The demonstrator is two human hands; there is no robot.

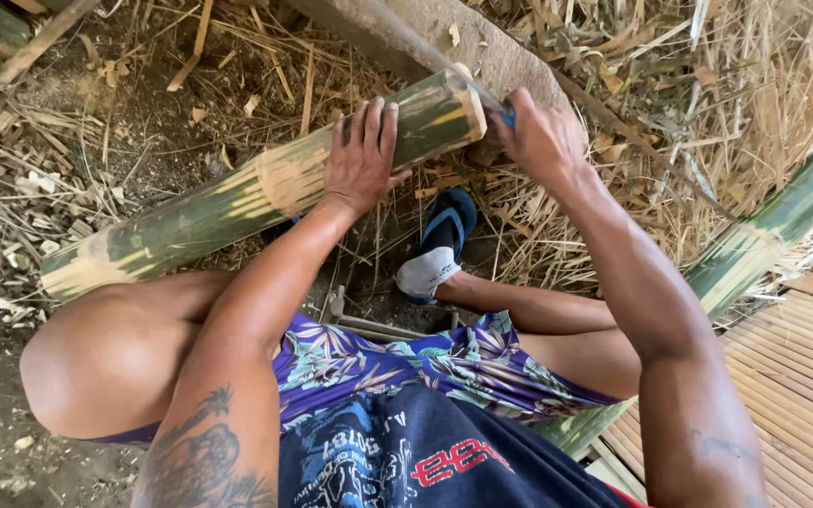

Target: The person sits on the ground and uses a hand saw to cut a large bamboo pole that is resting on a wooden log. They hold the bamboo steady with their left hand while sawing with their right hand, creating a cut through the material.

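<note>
Head view, left hand (361, 155) on bamboo (256, 193), right hand (540, 136) gripping blade (425, 49)

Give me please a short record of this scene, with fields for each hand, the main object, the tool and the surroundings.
left hand: left hand lies flat on top of the green bamboo pole, fingers spread
right hand: right hand grips the blue handle of a long blade at the pole's cut end
main object: thick bamboo pole, green with pale scraped patches, lying slanted across the ground
tool position: blade edge rests against the cut end
surroundings: dry straw, split bamboo slats, second bamboo pole, blue sandal on the foot
</note>
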